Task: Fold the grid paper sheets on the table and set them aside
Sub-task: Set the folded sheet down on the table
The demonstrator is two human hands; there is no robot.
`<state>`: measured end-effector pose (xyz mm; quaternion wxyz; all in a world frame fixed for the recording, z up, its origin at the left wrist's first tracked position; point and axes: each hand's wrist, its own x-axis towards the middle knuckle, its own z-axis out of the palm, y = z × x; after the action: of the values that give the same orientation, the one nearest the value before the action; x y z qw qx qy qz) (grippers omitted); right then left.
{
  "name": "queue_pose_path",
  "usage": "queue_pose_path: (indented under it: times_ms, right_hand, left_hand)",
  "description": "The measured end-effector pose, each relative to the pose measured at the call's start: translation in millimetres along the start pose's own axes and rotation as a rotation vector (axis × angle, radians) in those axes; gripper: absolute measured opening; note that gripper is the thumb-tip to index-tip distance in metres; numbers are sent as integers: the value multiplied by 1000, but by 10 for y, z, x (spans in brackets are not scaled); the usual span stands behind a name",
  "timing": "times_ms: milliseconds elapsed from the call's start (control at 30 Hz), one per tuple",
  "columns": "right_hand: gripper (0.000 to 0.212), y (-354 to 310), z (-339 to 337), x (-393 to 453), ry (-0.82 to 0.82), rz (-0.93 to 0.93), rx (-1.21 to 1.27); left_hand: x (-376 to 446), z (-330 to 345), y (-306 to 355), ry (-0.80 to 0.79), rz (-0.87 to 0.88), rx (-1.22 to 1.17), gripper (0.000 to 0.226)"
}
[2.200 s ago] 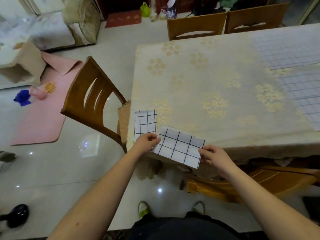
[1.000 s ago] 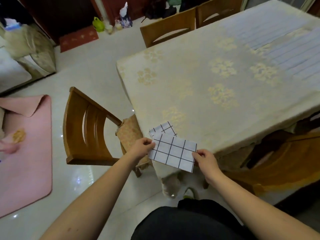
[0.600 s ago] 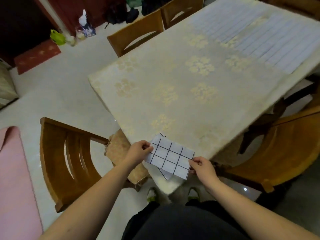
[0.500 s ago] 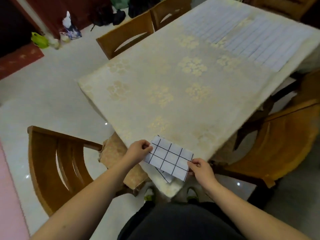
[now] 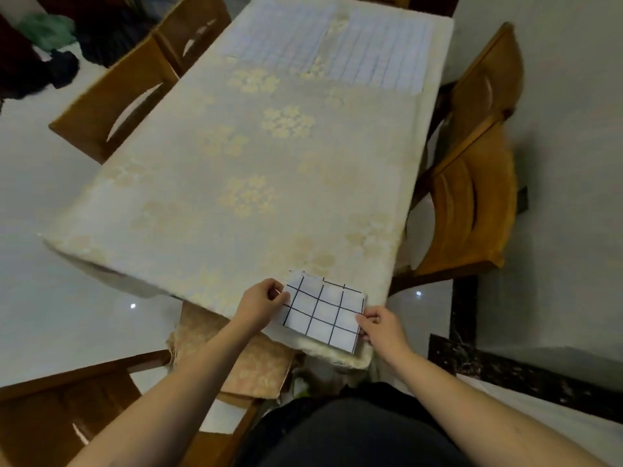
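You have no words, numbers, labels or brand names to read here. The white folded paper sheet [image 5: 323,311] you hold shows only black grid lines, no writing. The pale cloth-covered tabletop [image 5: 236,163] shows only a yellow flower pattern, no letters or signs.

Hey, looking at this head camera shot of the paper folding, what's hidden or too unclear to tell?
- Head view: whether an earlier folded piece lies under the folded grid paper; the top sheet covers that spot.
- How many unfolded grid sheets remain at the table's far end: motion blur merges them.
- Left hand and right hand each pinch an edge; fingertips under the paper are hidden.
- Dark and green heap on the floor, top left: too blurred to identify.
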<state>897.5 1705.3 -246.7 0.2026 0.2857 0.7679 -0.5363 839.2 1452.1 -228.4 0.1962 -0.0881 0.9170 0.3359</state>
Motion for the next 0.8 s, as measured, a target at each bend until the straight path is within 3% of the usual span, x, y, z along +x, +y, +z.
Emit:
queue_pose_path:
  times_ms: [400, 800]
  right_hand:
    - [15, -29, 96, 68, 159, -32, -120]
    - [18, -38, 177, 90, 203, 25, -250]
  left_hand:
    - [110, 37, -61, 10, 23, 21, 17]
    - [217, 42, -111, -1, 11, -38, 16]
